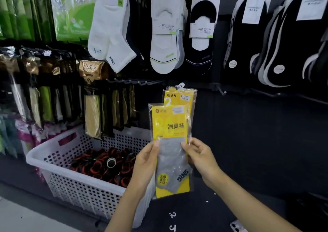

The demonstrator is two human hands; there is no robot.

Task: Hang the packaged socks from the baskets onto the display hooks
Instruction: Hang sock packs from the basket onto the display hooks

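Both forearms rose from the bottom edge of the view and met at a yellow sock pack (169, 125), held upright in front of the dark display wall. The left hand (146, 160) gripped the pack's left edge about halfway down, thumb laid on the clear front and the other fingers hidden behind it. The right hand (201, 156) pinched the right edge at the same height, thumb tip and fingertips closed on the plastic, wrist bent inward. A grey sock showed through the wrapper's lower half.

The pack's white hanger sat just in front of a second yellow pack (182, 96), which hung directly behind and slightly higher, its own hanger up at the hook rail. Whether the held pack's hanger was already on a hook could not be told. To the right, a bare hook (221, 90) stuck out from the wall.

Just left of the left wrist stood a white perforated basket (79, 187), filled with black and orange rolled items (104, 162). Above hung white ankle socks (110, 29), white low-cut socks (163, 40), black low-cut socks (201, 58) and rows of black socks (248, 42). Gold-topped packs (90, 70) and green packages (74, 10) filled the left side.
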